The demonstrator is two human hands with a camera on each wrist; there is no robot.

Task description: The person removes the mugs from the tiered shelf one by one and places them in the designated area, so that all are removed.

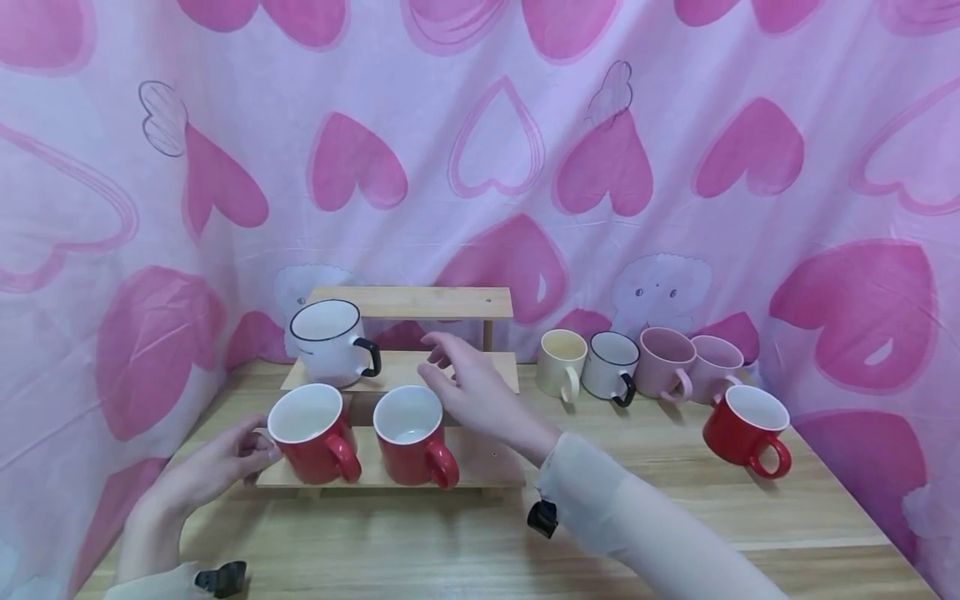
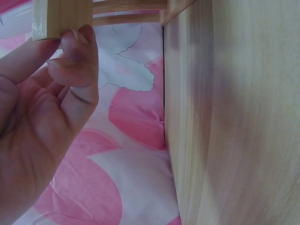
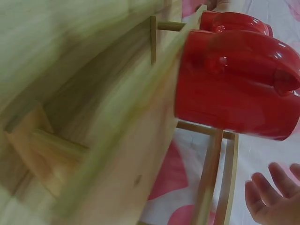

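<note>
A three-tiered wooden rack [image 1: 408,304] stands on the table. My left hand [image 1: 221,458] is at the left end of its lowest tier. In the left wrist view, the thumb and fingers of that hand [image 2: 51,96] pinch the end of a wooden board [image 2: 65,18]. Beside it on the lowest tier are a left red mug [image 1: 315,446] and a right red mug [image 1: 405,450], handles toward me. A white enamel-style mug [image 1: 330,346] with black rim and handle sits on the middle tier. My right hand [image 1: 476,383] hovers over that tier, fingers loosely extended, holding nothing.
Right of the rack stand a cream mug [image 1: 558,367], a smaller white mug [image 1: 609,371] with a black handle and two pink mugs [image 1: 663,371]. Another red mug [image 1: 738,429] is near the right table edge. A heart-patterned cloth [image 1: 480,133] hangs behind.
</note>
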